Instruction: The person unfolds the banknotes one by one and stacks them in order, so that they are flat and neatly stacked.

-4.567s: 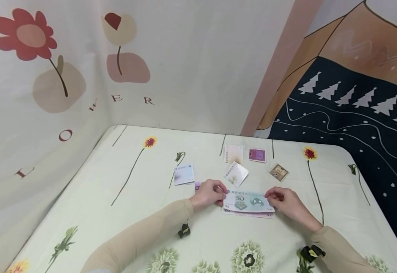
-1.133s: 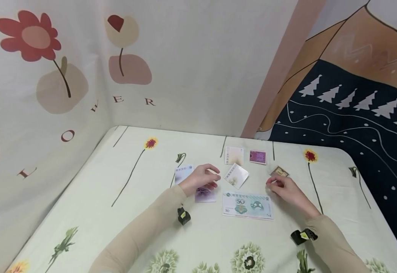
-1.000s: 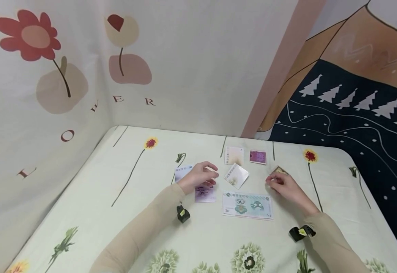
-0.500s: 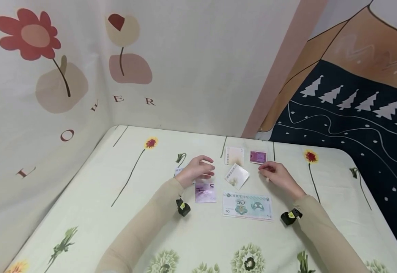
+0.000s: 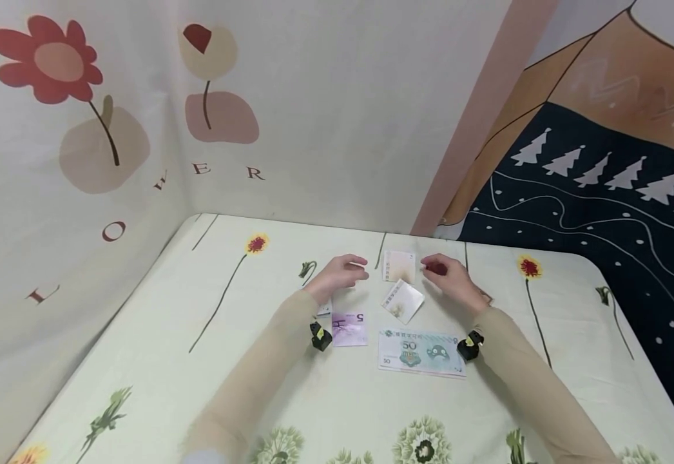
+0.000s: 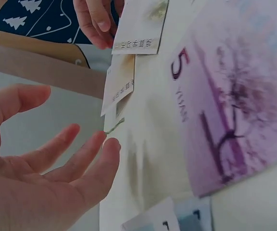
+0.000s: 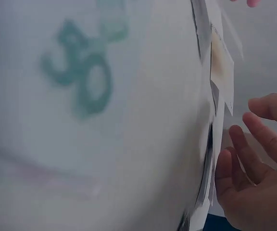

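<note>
My left hand (image 5: 338, 276) hovers over the table with fingers spread and loosely bent, left of a folded cream banknote (image 5: 399, 266). On that note's other side is my right hand (image 5: 452, 278), fingers bent, over the folded magenta note, which it mostly hides. Both hands hold nothing in the wrist views. A folded white note (image 5: 403, 301) lies at an angle between the forearms. Nearer lies a flat green 50 note (image 5: 421, 352) on top of another note. A folded purple 5 note (image 6: 239, 115) lies beside the left wrist.
The left wrist partly covers a folded bluish note (image 6: 196, 216). A corner of a brown folded note (image 5: 486, 296) shows behind the right wrist. A flower-print cloth (image 5: 221, 380) covers the table, with printed curtains (image 5: 325, 129) behind it.
The 50 note, earlier held by both hands, now lies flat on the pink 100 note. Both hands have moved away from it towards the far side, the right past the brown note.
</note>
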Demonstrator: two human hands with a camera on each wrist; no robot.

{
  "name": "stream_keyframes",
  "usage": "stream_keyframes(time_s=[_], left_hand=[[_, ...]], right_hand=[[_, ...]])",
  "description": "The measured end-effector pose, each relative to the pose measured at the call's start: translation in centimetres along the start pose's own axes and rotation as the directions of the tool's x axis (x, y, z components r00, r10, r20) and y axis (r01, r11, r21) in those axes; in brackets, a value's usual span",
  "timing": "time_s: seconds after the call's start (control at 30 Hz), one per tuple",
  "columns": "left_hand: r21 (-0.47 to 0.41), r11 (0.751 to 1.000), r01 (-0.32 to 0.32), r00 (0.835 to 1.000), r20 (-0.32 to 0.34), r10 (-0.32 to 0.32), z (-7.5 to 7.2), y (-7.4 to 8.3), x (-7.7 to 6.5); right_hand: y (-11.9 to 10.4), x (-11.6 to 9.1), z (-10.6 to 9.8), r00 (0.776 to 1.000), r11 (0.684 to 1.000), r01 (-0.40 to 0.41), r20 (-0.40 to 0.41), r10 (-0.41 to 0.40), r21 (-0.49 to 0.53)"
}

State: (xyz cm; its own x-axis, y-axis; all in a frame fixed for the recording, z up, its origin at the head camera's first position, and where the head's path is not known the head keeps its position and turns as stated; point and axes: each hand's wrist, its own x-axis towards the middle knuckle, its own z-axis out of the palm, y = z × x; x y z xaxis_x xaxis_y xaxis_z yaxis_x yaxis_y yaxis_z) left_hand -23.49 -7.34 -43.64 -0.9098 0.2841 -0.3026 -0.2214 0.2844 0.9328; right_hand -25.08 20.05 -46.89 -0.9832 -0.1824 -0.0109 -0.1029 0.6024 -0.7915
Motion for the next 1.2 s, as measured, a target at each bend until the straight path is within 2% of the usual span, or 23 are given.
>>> stream_keyframes(time_s=[0.13, 0.3, 0.47, 0.67, 0.9, 1.2], left_hand=[[0.007, 1.0, 0.009, 1.0, -0.001, -0.009, 0.2, 0.2, 0.9], [-0.064, 0.998, 0.018, 1.0, -0.006, -0.019, 0.5, -0.2, 2.0], [-0.127, 0.992, 0.018, 1.0, -0.014, -0.02, 1.1, -0.5, 2.6], [-0.143, 0.989, 0.026, 1.0, -0.012, -0.028, 1.7, -0.3, 3.1], [-0.197, 0.979, 0.046, 0.999, 0.009, -0.045, 2.6, -0.1, 3.8], [-0.224, 0.973, 0.058, 0.998, -0.024, -0.065, 3.6, 0.2, 4.4]], right_hand=[[-0.1, 0.8, 0.7, 0.998, 0.998, 0.054, -0.011, -0.054, -0.025], [-0.4, 1.4, 1.2, 0.997, 0.995, 0.083, -0.006, -0.083, -0.056], [-1.2, 1.7, 1.2, 0.999, 0.997, 0.045, 0.011, -0.045, -0.057], [-1.8, 1.9, 1.2, 0.999, 0.997, 0.007, 0.046, -0.004, -0.075], [-1.2, 2.1, 1.8, 0.998, 0.989, -0.021, 0.061, 0.03, -0.149], [-0.8, 2.4, 2.2, 0.999, 0.988, -0.032, 0.037, 0.038, -0.153]])
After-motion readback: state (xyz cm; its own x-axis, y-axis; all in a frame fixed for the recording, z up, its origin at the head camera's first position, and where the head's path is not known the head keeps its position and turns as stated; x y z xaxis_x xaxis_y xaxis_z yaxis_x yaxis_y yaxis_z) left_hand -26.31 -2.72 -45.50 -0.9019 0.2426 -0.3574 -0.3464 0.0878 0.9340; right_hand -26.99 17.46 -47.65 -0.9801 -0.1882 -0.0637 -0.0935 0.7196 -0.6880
